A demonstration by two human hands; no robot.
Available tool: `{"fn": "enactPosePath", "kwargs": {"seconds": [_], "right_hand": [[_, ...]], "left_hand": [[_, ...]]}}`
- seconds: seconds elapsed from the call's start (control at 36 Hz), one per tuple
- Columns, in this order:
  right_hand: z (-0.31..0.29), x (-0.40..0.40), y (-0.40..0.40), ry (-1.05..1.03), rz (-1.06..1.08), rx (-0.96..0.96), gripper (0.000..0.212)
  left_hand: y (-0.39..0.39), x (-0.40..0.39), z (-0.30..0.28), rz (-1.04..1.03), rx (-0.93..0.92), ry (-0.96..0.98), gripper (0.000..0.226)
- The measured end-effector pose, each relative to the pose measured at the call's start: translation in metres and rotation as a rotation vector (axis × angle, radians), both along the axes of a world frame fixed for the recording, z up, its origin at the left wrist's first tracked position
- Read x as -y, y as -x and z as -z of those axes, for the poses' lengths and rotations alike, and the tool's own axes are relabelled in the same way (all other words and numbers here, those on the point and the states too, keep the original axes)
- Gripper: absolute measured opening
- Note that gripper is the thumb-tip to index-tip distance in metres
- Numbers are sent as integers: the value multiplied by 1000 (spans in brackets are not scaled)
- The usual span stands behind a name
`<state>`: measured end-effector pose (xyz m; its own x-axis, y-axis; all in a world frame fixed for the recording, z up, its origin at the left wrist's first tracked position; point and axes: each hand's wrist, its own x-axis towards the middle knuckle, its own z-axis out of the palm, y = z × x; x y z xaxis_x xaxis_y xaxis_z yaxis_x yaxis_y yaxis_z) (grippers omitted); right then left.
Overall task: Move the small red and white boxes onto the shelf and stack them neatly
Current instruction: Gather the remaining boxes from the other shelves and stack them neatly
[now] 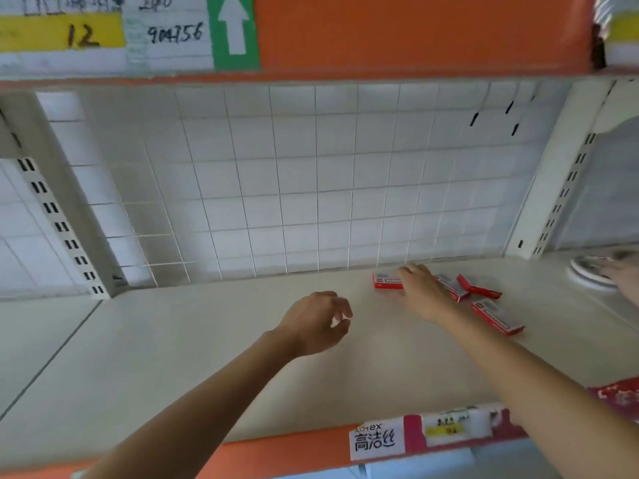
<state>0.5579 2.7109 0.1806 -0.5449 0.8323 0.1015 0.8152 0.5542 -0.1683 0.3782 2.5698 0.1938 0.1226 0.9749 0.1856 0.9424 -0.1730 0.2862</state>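
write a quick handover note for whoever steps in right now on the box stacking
Left hand: hovers above the shelf, fingers loosely curled, no grip on anything.
Right hand: reaches to the back of the shelf and lies over the boxes; fingers rest on the back box. Whether it has a grip on it cannot be told.
Boxes: at least four on the shelf at back right. Two more lie beside the hand, and one sits nearer the front. All lie scattered at different angles.
Done: these boxes are on the shelf.
Left: square them up and stack them neatly.
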Motion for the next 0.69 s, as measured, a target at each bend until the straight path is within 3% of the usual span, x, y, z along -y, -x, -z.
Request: {"fn": "enactPosePath", "kwargs": {"seconds": [0.31,0.42,0.69], "right_hand": [[14,-16,-1,14,-61,57,43],[15,-7,5,143,-118,-63,55],[-12,71,71,151,-412,-205,35]], "left_hand": [[-34,15,-3,-181,-7,-5,22],[-38,32,2,-242,14,-13,21],[7,116,-3,-394,-27,-28,22]]}}
